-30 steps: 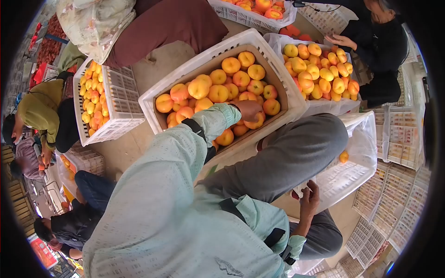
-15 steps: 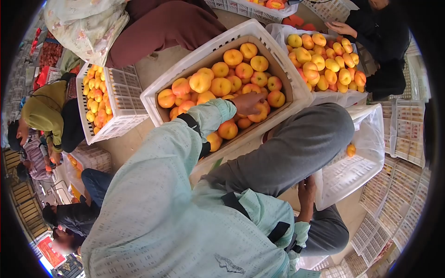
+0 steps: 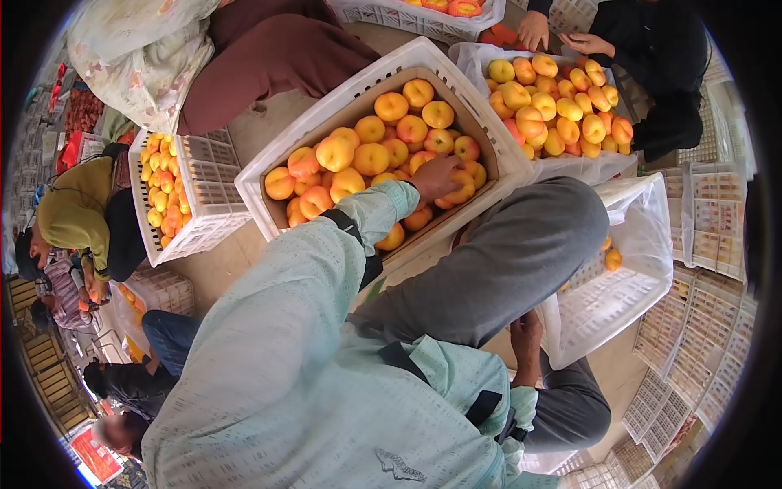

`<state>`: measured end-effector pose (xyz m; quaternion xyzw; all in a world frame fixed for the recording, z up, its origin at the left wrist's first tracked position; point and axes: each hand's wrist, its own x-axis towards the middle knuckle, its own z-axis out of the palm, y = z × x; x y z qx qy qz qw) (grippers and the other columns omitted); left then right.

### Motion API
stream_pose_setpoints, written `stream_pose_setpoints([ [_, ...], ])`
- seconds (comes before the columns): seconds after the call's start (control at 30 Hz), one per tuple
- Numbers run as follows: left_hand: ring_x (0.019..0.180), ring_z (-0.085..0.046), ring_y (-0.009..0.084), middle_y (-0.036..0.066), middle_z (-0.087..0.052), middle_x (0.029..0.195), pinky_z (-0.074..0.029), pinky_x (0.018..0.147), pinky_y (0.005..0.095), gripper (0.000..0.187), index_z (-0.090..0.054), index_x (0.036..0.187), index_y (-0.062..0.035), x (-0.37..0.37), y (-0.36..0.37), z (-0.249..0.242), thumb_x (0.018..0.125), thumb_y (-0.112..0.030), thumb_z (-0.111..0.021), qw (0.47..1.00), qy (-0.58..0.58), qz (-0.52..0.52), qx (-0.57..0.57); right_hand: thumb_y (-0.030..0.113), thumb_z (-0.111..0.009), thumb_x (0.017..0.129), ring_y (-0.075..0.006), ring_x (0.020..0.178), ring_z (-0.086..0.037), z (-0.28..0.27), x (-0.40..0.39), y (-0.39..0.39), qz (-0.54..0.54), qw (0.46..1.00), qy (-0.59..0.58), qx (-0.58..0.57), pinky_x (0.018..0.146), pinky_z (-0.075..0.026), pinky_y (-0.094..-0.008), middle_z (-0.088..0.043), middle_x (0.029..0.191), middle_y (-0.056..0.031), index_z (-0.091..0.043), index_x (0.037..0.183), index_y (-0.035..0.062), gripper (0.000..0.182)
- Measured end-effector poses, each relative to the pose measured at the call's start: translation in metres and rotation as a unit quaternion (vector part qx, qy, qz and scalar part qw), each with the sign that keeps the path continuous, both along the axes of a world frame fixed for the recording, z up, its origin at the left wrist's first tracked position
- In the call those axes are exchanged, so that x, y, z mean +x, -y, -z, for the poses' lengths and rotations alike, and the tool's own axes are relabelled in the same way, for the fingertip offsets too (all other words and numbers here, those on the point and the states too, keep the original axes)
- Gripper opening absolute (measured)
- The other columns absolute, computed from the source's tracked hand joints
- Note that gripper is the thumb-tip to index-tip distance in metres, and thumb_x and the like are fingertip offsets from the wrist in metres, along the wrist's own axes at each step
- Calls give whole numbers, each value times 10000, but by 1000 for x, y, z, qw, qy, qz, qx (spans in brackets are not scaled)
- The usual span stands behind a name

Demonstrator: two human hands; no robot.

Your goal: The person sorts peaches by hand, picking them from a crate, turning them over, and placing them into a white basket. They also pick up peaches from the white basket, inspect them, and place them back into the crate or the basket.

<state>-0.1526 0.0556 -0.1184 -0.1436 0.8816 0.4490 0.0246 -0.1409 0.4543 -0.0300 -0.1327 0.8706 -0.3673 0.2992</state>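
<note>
While the left hand (image 3: pixel 438 179) curls its fingers against a round fruit (image 3: pixel 464 190) just lower right in the central crate (image 3: pixel 327 108), the right hand (image 3: pixel 526 332) is farther away, lower right; neither grip can be confirmed.

Shirt emblem (image 3: pixel 397 464): dark line drawing with small lettering, too blurred to read.
Red sign (image 3: pixel 97 456): pale markings, too small to read.
Legible brands or numbers: none.
</note>
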Motion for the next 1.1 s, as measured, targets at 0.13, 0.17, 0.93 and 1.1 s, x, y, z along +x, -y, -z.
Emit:
stream_pose_setpoints([
  [0.13, 1032, -575, 337, 170, -610, 1084, -460, 894, 404, 455, -590, 1142, -23, 3, 7, 3, 765, -258, -687, 999, -9, 37, 27, 65, -609, 881, -195, 735, -632, 23, 1, -11, -14, 1000, -7, 12, 665, -496, -318, -666, 844, -154, -601, 1085, -25, 223],
  [0.17, 1032, -575, 337, 170, -610, 1084, -460, 894, 404, 455, -590, 1142, -23, 2, 6, 4, 765, -258, -687, 999, -9, 36, 26, 52, -601, 876, -215, 687, -616, 26, 0, -10, -21, 1000, -21, -8, 642, -483, -333, -643, 803, -179, -595, 1083, -25, 221],
  [0.93, 713, -614, 173, 107, -614, 893, -524, 571, 323, 431, -554, 1124, 24, -15, 10, -25, 830, -263, -684, 901, 34, -315, 296, 37, -583, 891, -205, 657, -615, 24, -3, -8, -21, 999, -4, -26, 620, -489, -310, -661, 837, -167, -579, 1114, -28, 233],
  [1.1, 603, -564, 155, 88, -577, 871, -540, 532, 324, 446, -491, 1147, 11, -49, 23, -1, 874, -296, -666, 845, 61, -375, 377, 44, -580, 893, -196, 639, -601, 22, -6, -2, -26, 1000, -10, 8, 609, -484, -313, -657, 824, -160, -583, 1111, -31, 231],
])
